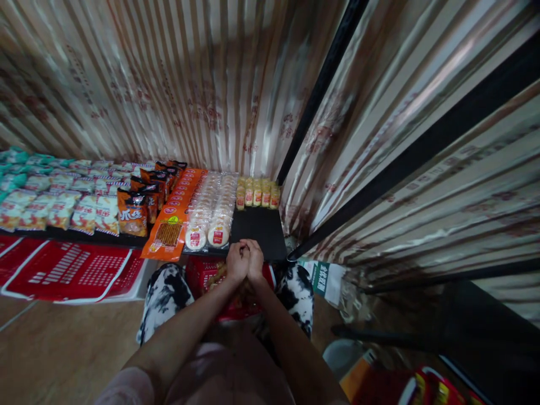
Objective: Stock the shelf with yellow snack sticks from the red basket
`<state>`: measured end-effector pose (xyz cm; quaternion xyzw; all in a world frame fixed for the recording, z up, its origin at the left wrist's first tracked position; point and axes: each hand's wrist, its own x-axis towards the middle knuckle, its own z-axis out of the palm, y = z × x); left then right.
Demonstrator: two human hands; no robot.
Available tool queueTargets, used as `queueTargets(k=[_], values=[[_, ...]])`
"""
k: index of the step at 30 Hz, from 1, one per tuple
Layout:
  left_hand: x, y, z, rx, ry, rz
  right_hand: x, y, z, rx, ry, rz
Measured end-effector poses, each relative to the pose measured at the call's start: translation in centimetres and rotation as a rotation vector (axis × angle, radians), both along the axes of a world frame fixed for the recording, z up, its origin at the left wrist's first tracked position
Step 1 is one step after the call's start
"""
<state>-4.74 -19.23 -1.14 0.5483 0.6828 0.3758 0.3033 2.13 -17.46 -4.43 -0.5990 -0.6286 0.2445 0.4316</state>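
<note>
Both hands meet just above the red plastic basket (198, 275) that sits between the person's knees, in front of the low black shelf (261, 228). The left hand (237, 262) and the right hand (255, 260) press against each other, fingers (243, 246) curled inward and closed together; whether anything lies between them cannot be told, since the knuckles hide the palms. The basket lies directly below the fingers, and its contents are too dark and blurred to make out. Just beyond the fingertips, on the shelf, lies a row of round white rice crackers in clear wrappers (213, 211), with the nearest two close to the hands. Left of them runs a long orange snack packet (172, 222), then orange-and-black bags (134, 211) and pale red-and-white bags (63, 205). Small yellow jars (257, 193) stand at the back of the shelf, against the striped curtain (189, 84). A flat red perforated tray (71, 270) rests on the wooden floor to the left
</note>
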Motion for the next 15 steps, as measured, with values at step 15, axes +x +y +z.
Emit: queueTargets(k=[15], values=[[-1.3,-5.6,-5.2,0.11,0.158,-0.157,0.1,-5.9,-5.9,0.099,-0.13,0.069]])
